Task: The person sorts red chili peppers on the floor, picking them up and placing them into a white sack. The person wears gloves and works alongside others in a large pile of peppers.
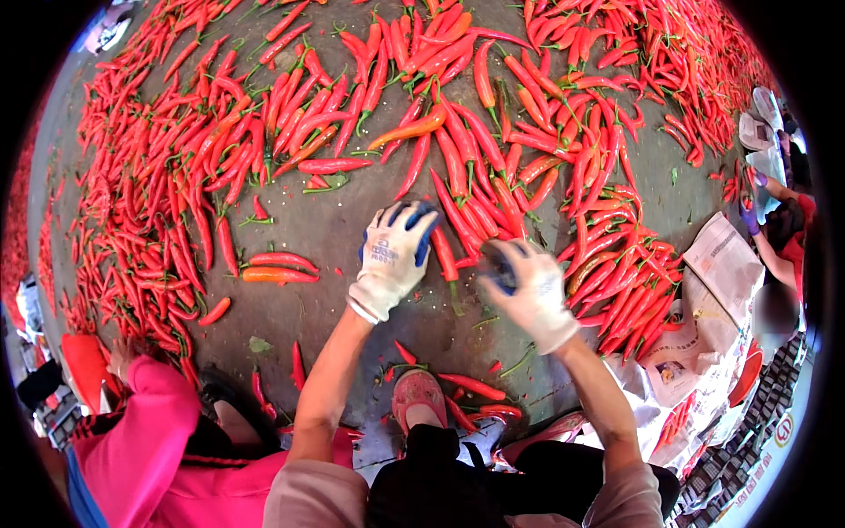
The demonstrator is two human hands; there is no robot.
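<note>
Red chili peppers (460, 167) with green stems lie in a loose heap in front of me. My left hand (392, 255), in a white glove with blue on the fingers, hangs palm down left of the heap. Its fingers are bent and a little apart, with no pepper showing in them. To the right, my right hand (526, 286), gloved the same way, is at the near edge of the heap. Motion smears its fingers, so a hold cannot be made out. One red pepper (444, 255) with a green stem lies between the hands.
More red peppers (158, 185) cover the grey ground at left and far right. Near my shoe (418, 396) are stray peppers. A person in a pink sleeve (158, 422) works at left; another with a purple glove (749, 218) is at right, beyond printed white sacks (695, 352).
</note>
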